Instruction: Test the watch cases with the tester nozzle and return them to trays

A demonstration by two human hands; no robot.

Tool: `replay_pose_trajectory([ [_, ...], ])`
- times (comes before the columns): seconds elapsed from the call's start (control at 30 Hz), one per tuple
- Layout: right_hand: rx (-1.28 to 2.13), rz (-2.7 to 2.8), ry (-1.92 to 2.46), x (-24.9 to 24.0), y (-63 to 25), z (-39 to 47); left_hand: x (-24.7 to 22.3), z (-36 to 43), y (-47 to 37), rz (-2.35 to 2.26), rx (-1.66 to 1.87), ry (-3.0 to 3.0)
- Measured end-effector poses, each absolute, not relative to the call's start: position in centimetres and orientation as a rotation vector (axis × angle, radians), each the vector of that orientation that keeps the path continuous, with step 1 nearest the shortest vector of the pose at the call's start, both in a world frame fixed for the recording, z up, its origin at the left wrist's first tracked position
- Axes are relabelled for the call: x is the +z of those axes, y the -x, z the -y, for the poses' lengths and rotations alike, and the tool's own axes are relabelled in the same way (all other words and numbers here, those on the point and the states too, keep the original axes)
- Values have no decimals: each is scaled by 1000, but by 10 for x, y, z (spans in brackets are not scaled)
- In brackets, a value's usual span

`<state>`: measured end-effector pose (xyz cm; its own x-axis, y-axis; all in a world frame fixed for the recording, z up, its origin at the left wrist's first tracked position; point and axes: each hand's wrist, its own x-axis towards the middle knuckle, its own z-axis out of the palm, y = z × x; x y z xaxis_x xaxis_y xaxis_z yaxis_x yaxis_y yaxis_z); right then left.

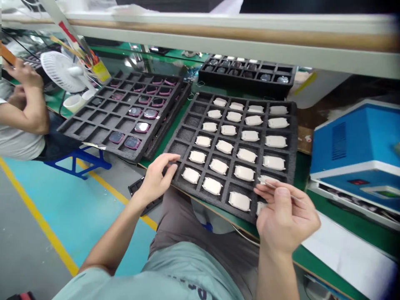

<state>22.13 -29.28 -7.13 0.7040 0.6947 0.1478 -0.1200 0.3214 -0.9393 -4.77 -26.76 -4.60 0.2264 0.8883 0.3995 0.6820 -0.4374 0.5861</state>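
Observation:
A black foam tray (pixel 196 109) with rows of square pockets lies before me, many holding pale, rounded-rectangular watch-case-like pieces (pixel 239 201). Several pockets in its left column are bare. My right hand (pixel 286 218) pinches a thin metal tool (pixel 293 197) that looks like tweezers, above the tray's near right corner. Its tip is over a pale piece (pixel 265 179), partly covered by my fingers; whether they touch cannot be told. My left hand (pixel 159 177) is at the tray's near left edge, index finger and thumb apart, nothing visible held.
To the left, another foam tray (pixel 103 117) holds purple-framed watches, beside a white fan (pixel 61 71). A further tray (pixel 250 83) stands behind. At right are a blue machine (pixel 359 141) and white paper (pixel 346 258). A shelf edge (pixel 218 35) crosses above; a co-worker's arm (pixel 29 108) shows far left.

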Motion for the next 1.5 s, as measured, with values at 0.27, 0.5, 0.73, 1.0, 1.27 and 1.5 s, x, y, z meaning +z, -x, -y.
replay_pose_trajectory([
  [0.27,620,595,1221,-67,-217,296,-60,293,51,-1258,743,-2508],
  [0.5,615,548,1237,-62,-212,296,-46,286,152,-1748,2372,-409],
  [0.73,593,564,1261,-63,-209,296,-30,242,190,-1406,1983,-230],
  [1.0,550,656,1250,-71,-215,297,69,199,203,-1136,1979,-516],
  [1.27,542,638,1325,-70,-213,296,123,177,195,-1098,1902,-733],
  [1.5,549,579,1344,-67,-210,292,107,178,200,-1063,1955,-657],
])
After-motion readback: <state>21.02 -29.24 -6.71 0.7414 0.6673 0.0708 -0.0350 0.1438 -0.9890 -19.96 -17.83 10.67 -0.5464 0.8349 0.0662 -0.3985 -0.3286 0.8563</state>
